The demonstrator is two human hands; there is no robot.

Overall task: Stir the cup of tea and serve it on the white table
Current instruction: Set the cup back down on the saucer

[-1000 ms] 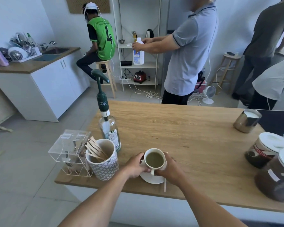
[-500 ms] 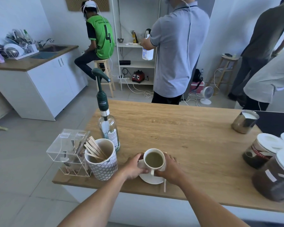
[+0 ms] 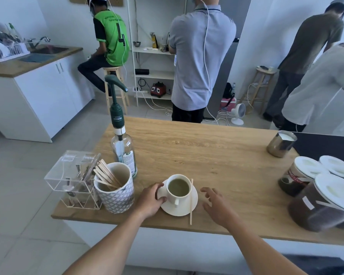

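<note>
A white cup of greenish tea [image 3: 178,188] stands on a white saucer [image 3: 184,207] near the front edge of the wooden counter [image 3: 216,161]. A wooden stir stick [image 3: 191,201] lies across the saucer's right rim, its lower end on the counter. My left hand [image 3: 149,199] grips the saucer's left edge, thumb on the rim. My right hand [image 3: 216,203] hovers just right of the saucer, fingers spread, touching nothing.
Left of the cup stand a patterned mug of wooden sticks [image 3: 114,188], a clear acrylic box [image 3: 72,175] and a pump bottle [image 3: 121,139]. A steel milk jug [image 3: 281,142] and lidded jars [image 3: 324,201] are at the right. Several people [image 3: 201,62] stand beyond the counter.
My right hand has let go of the saucer and pulled away to the right, fingers opening. The stir stick now shows on the saucer. The person in grey turned away.
</note>
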